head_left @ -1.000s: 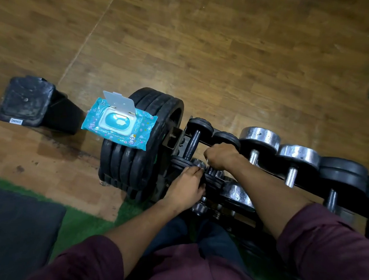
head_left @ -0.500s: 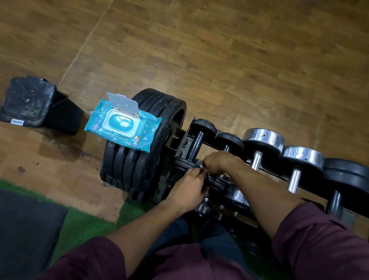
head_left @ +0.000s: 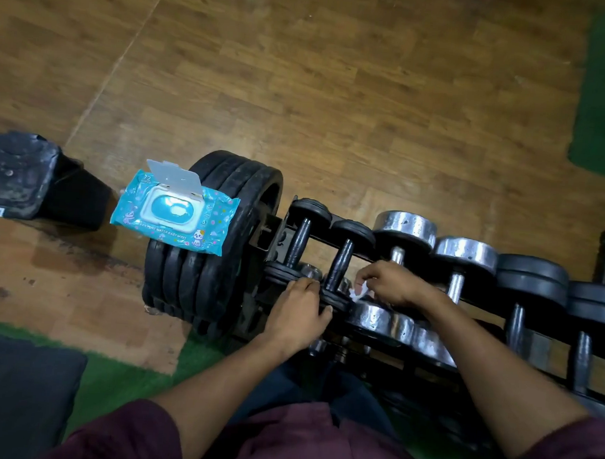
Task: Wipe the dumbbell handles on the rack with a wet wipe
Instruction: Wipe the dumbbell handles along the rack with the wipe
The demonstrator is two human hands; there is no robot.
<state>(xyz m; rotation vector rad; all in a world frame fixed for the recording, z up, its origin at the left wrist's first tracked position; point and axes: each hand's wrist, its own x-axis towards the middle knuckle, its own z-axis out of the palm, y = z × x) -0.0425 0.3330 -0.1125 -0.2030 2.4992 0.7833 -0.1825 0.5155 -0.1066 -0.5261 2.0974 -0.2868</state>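
Hands: left hand [head_left: 296, 314] gripped the near end of the second small black dumbbell [head_left: 341, 265]; right hand [head_left: 392, 285] pinched a crumpled white wet wipe [head_left: 358, 292].
Change: half a second earlier the right hand covered that dumbbell's handle; now it had shifted right toward the chrome-headed dumbbell [head_left: 399, 249], probably next.
Writing: turquoise wipes pack [head_left: 175, 214], lid open, on stacked black plates [head_left: 216, 244], read "72" and "PURE WATER BABY WIPES".

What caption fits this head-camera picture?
Right hand holds a white wipe beside a black dumbbell steadied by the left hand.
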